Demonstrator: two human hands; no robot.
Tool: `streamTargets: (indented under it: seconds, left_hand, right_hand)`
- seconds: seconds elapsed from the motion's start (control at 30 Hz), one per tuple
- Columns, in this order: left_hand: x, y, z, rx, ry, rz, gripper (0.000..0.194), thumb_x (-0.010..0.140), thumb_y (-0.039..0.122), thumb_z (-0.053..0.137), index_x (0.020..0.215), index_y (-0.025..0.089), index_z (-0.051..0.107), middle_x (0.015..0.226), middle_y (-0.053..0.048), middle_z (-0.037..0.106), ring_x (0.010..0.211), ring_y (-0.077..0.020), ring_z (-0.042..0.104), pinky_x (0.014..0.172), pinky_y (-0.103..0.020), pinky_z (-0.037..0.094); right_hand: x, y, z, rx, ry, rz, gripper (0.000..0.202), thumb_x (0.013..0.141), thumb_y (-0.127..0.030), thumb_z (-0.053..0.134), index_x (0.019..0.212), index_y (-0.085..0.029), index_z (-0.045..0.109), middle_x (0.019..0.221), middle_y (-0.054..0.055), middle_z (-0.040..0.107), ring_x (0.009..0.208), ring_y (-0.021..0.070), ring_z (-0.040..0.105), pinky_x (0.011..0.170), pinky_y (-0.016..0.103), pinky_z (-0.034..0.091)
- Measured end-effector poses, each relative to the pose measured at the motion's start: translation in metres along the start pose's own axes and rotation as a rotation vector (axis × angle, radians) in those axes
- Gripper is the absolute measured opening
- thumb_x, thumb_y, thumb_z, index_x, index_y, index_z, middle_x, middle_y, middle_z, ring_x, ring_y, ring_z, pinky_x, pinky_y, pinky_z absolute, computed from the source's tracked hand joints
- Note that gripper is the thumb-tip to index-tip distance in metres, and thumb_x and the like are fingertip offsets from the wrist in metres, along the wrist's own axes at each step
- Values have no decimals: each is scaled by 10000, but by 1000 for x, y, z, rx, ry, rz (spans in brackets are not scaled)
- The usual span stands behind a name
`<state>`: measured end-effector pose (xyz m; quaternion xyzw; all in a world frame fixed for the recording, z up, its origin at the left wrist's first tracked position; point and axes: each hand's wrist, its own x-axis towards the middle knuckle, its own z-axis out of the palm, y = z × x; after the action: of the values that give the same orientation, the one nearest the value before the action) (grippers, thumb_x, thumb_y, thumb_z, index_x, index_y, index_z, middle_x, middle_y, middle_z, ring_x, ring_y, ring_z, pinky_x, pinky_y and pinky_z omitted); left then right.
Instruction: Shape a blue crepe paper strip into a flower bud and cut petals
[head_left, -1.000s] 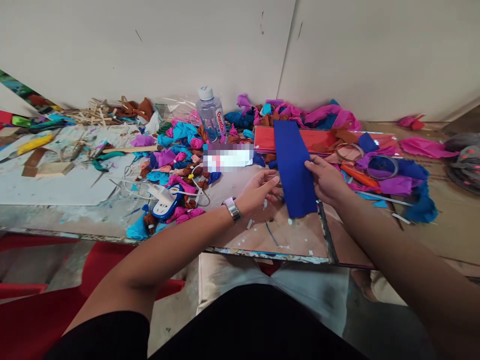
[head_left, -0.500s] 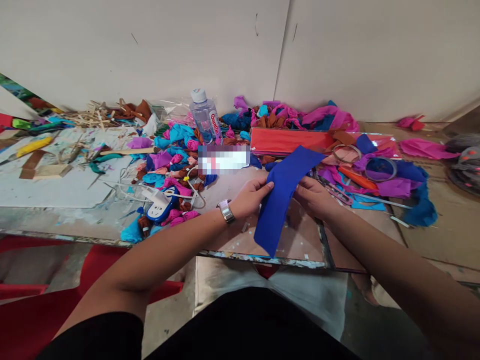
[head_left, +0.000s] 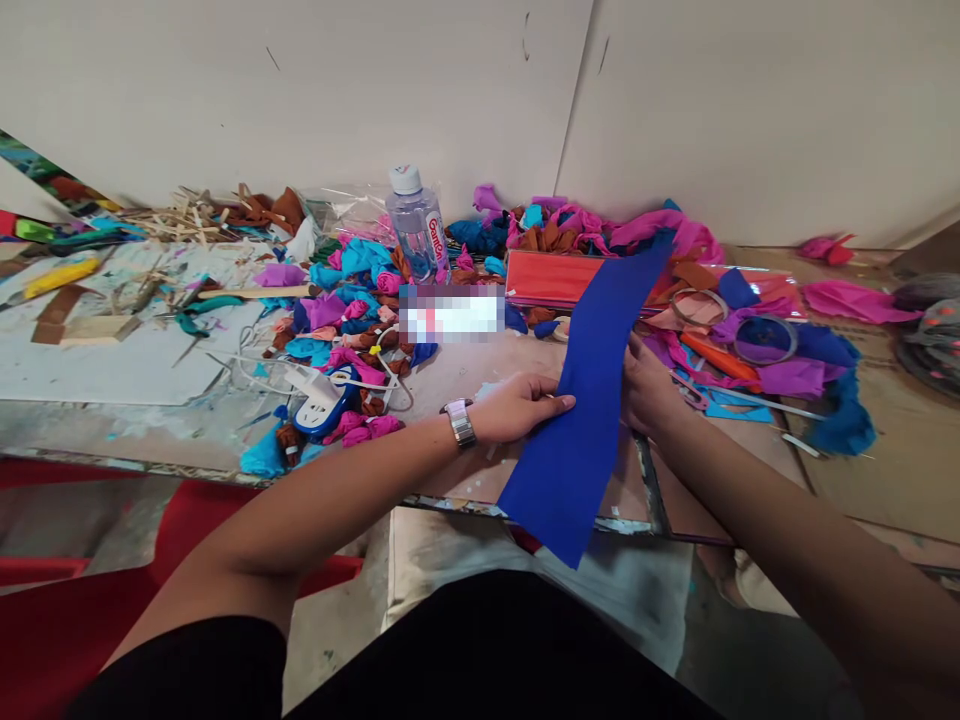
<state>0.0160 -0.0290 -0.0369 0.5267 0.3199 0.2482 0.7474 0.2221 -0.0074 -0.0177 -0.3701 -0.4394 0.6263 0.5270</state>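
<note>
I see a long royal-blue crepe-paper strip [head_left: 592, 370], matte and opened out, raised above the near part of the table. It slants from far right to near left, its far end narrowing, its near end broad and cut at a slant, with gently wavy long edges.

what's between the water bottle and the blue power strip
Crumpled pink, blue and brown scraps, with a white cable running among them, lie between the bottle and power strip in the head view.
</note>
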Motion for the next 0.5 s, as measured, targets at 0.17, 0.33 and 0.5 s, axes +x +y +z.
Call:
streamTargets:
  seconds: [0.17, 0.33, 0.5]
  left_hand:
    - [-3, 4, 3, 89, 23, 49, 548, 847, 678, 749, 949, 139, 736, 792, -42, 722, 602, -113, 609, 568, -234, 470]
    - [2, 3, 1, 175, 187, 142, 385, 872, 461, 781, 1080, 151, 689, 863, -20, 701, 671, -104, 618, 643, -231, 494]
    - [7, -2, -2, 246, 263, 240, 244, 836, 261, 773, 1040, 155, 691, 916, -34, 731, 734, -117, 658, 696, -236, 538]
  right_hand:
    - [-4, 4, 0, -53, -59, 63, 599, 637, -675, 936, 1062, -309, 726, 1155, 41, 800, 1085, 296, 759, 800, 394, 660]
    - [1, 14, -8, -59, -45, 27, 519, 727, -576, 911, 1148, -332, 731, 1067, 3, 774, 925, 220, 736, 734, 343, 618]
    - [7, 15, -5, -51, 56, 33, 467, 687, -451, 966, 1067, -305, 738, 868, -29, 751, 741, 165, 672, 699, 307, 593]
